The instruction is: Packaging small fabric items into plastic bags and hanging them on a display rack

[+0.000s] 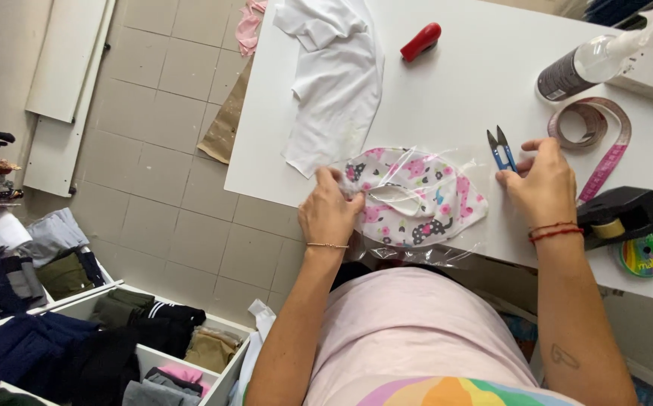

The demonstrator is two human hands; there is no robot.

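Here my left hand (329,213) pinches the left end of a clear plastic bag (416,199) with a small printed garment (415,197) inside it, fingers closed on the film so it cannot slide. The bag lies at the near edge of the white table (454,83), partly overhanging it toward me. My right hand (540,182) rests at the bag's right end, fingers curled and touching the blue snips (501,150) just beside it; whether it grips them I cannot tell. A white cloth (334,75) lies toward the far left corner, a red stapler (420,41) beyond, and measuring tape (593,135) and tape dispenser (623,214) at the right.
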